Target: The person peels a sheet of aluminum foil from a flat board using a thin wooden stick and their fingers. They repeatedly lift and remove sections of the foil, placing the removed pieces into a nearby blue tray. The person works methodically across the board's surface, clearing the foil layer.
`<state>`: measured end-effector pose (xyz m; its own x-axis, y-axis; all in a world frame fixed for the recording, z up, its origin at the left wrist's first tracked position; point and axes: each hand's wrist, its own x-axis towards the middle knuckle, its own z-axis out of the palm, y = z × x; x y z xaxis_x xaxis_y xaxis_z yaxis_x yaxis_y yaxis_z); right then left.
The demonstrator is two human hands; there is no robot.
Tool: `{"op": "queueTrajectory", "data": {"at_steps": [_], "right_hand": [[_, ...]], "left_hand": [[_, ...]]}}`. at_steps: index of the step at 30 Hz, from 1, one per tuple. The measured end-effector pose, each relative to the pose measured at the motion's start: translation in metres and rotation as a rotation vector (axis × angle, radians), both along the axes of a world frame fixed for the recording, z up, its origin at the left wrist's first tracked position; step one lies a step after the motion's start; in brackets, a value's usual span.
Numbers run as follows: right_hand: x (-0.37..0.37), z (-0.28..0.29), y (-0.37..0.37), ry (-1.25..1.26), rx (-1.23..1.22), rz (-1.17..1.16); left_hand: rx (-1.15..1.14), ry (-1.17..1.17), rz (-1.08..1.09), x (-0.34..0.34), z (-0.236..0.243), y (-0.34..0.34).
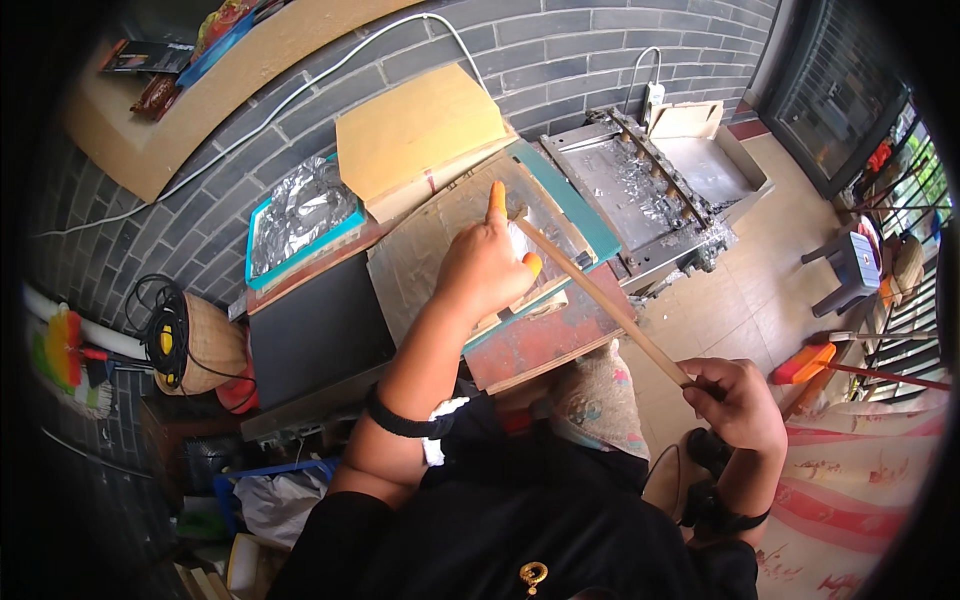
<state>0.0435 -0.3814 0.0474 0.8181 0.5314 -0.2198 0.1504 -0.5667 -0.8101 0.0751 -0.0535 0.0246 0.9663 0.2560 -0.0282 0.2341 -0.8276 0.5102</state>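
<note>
My left hand point(480, 263) is over a worn, paper-covered board point(410, 280), index finger and thumb stretched out in yellow finger covers, the other fingers bent. Beside it lies a small pale piece point(519, 237), too indistinct to name. My right hand point(730, 400) grips one end of a long wooden stick point(600, 298), whose far end reaches that piece beside my left hand. A teal board point(581, 210) shows beneath the worn one, above a reddish board point(535, 350).
Behind are a yellow board point(415, 130), a blue-rimmed foil tray point(305, 215) and a grey brick wall. Right are a metal press point(610, 190), metal tray point(710, 165), grey stool point(849, 266) and orange broom point(800, 363). Left are a dark slab point(315, 330) and cable-draped basket point(215, 355).
</note>
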Motion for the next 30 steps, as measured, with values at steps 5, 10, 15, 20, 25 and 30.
{"op": "queueTrajectory", "data": {"at_steps": [5, 10, 15, 20, 25, 30], "right_hand": [[0.0, -0.002, 0.0, 0.02, 0.044, -0.035], [0.003, -0.008, -0.001, -0.002, 0.053, -0.033], [0.006, -0.012, -0.007, -0.015, 0.057, -0.012], [0.008, -0.011, 0.001, -0.034, 0.091, -0.001], [0.013, -0.013, 0.027, -0.065, 0.112, 0.026], [0.022, -0.023, 0.04, -0.024, 0.157, 0.03]], "left_hand": [[0.191, -0.054, 0.089, 0.011, -0.002, 0.0], [0.202, -0.145, 0.208, 0.014, -0.011, 0.018], [0.082, -0.32, 0.313, 0.003, -0.009, 0.034], [0.085, -0.4, 0.31, -0.002, -0.013, 0.04], [0.044, -0.389, 0.238, 0.0, -0.016, 0.029], [-0.145, -0.412, 0.08, -0.007, -0.017, 0.022]]}}
